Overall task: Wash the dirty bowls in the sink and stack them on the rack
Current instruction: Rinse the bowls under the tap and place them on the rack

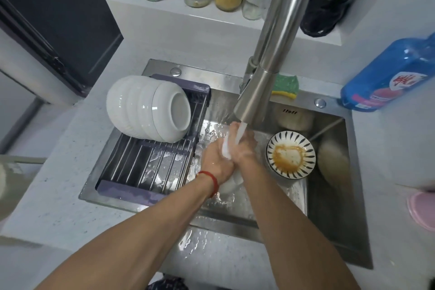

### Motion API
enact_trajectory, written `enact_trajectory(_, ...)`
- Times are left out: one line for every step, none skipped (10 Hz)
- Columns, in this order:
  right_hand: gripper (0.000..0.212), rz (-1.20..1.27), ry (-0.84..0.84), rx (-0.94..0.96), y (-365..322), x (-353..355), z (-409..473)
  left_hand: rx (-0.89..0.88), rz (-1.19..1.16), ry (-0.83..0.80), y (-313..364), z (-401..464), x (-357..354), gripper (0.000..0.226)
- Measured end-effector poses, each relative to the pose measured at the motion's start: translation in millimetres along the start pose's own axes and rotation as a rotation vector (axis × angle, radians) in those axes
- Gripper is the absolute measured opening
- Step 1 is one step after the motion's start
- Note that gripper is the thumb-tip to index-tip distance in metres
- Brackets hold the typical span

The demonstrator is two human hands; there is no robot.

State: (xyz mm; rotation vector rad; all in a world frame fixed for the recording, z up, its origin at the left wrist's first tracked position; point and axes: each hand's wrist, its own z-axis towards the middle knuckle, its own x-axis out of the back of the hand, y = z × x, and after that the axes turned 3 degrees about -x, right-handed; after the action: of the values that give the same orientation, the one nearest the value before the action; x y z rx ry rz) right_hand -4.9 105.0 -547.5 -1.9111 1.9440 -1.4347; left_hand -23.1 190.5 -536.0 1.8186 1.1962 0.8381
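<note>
A: While water runs from the faucet (pixel 259 92), both hands meet under the stream. Left hand (pixel 215 160) and right hand (pixel 242 146) are wrapped round a white bowl (pixel 227 150), fingers curled on its rim and sides. It sits low in the sink (pixel 334 207), mostly hidden by the hands.

B: How will it handle?

A: Likely glazed ceramic: stiff, breakable, slick when wet. I'd keep a thumb inside the rim and fingers under the foot, not pinch the wall.

B: What's left?

A: One striped bowl (pixel 291 154) with orange residue stands in the sink, just right of the hands. Four white bowls (pixel 148 108) lie nested on their sides on the rack (pixel 150 165) across the sink's left half.

B: Any writing?

A: Small stamp on the sink's back wall, not legible to me. Blue detergent bottle (pixel 390 75) carries a red label with characters too blurred to read. Jars on the shelf (pixel 164 14) have print, unreadable.
</note>
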Motion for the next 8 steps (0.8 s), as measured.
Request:
enact_trajectory(0.059,0.181,0.009,-0.085,10.2,8.5,24.2,-0.008,-0.051,-0.051,4.6,-5.5,9.6,0.052)
enact_trajectory(0.053,0.283,0.017,-0.269,20.8,17.8,16.1,0.041,-0.155,-0.054,7.4,-5.1,19.7,0.057)
enact_trajectory(0.048,0.453,0.065,-0.302,35.4,31.8,-6.7,0.114,-0.325,-0.044,20.0,-4.4,33.1,0.057)
enact_trajectory(0.050,0.819,-0.153,-0.436,42.5,32.2,-38.8,0.081,-0.294,-0.042,33.6,1.6,56.2,0.060)
enact_trajectory(0.052,0.870,-0.242,-0.415,39.6,25.8,-58.1,0.009,-0.227,0.008,52.7,6.9,86.4,0.052)
enact_trajectory(0.047,0.714,-0.250,-0.353,36.6,19.7,-67.4,-0.048,-0.196,0.130,69.1,16.3,120.3,0.054)
enact_trajectory(0.033,0.557,-0.221,-0.307,32.6,17.1,-75.0,-0.120,-0.052,0.231,77.4,30.7,142.7,0.060)
enact_trajectory(0.030,0.498,-0.234,-0.270,34.9,18.8,-79.8,-0.162,0.129,0.282,78.3,48.1,149.5,0.055)
